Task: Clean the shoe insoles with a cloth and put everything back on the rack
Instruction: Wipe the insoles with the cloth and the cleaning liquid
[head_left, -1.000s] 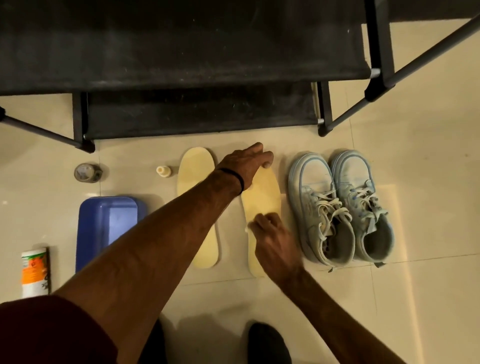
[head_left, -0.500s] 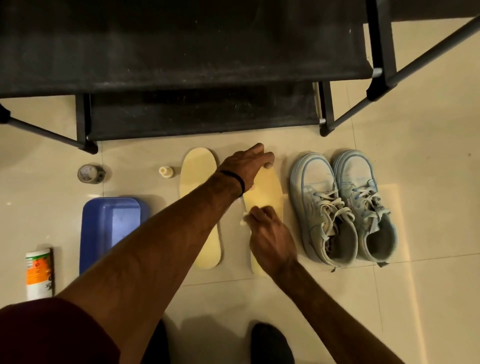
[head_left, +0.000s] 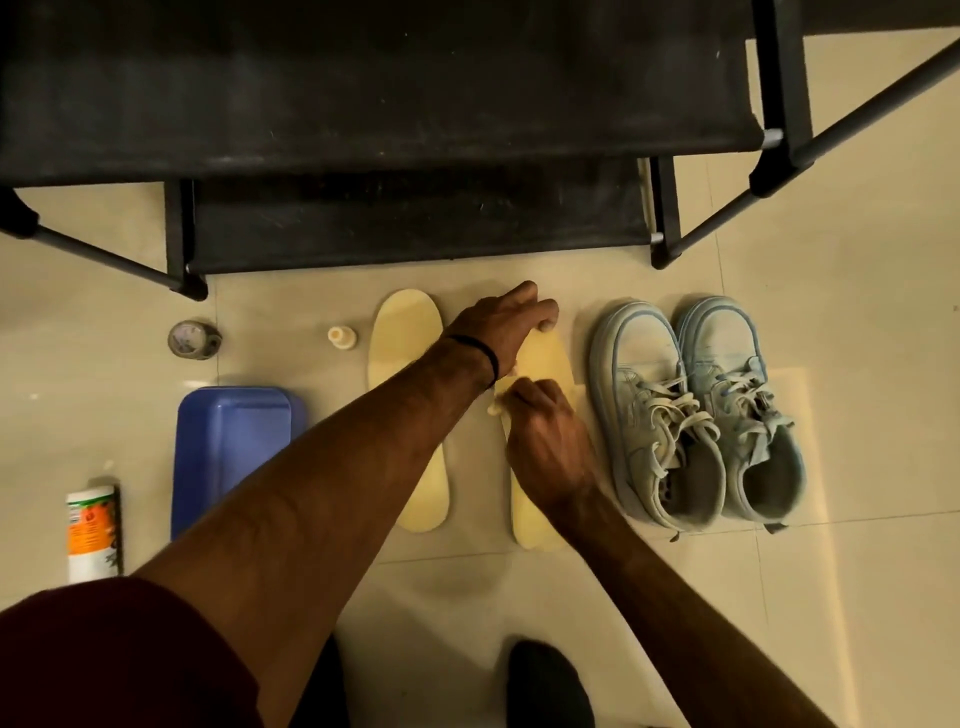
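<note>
Left hand (head_left: 506, 322) presses the right insole's (head_left: 545, 358) far end flat; right hand (head_left: 545, 441) pinches a cloth (head_left: 497, 405) mid-insole. Harder strokes could skid the insole into the shoes (head_left: 696, 410).

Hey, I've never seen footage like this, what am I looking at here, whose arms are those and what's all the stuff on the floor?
This is one camera worn on a person's head, looking down at their own arms. The left hand presses the top of the right insole on the tiled floor. The right hand rubs it with a small pale cloth gripped in its fingers. A second insole lies beside it, then pale blue sneakers. Left are a blue tub, a spray can and a small bottle. The black rack stands behind.
</note>
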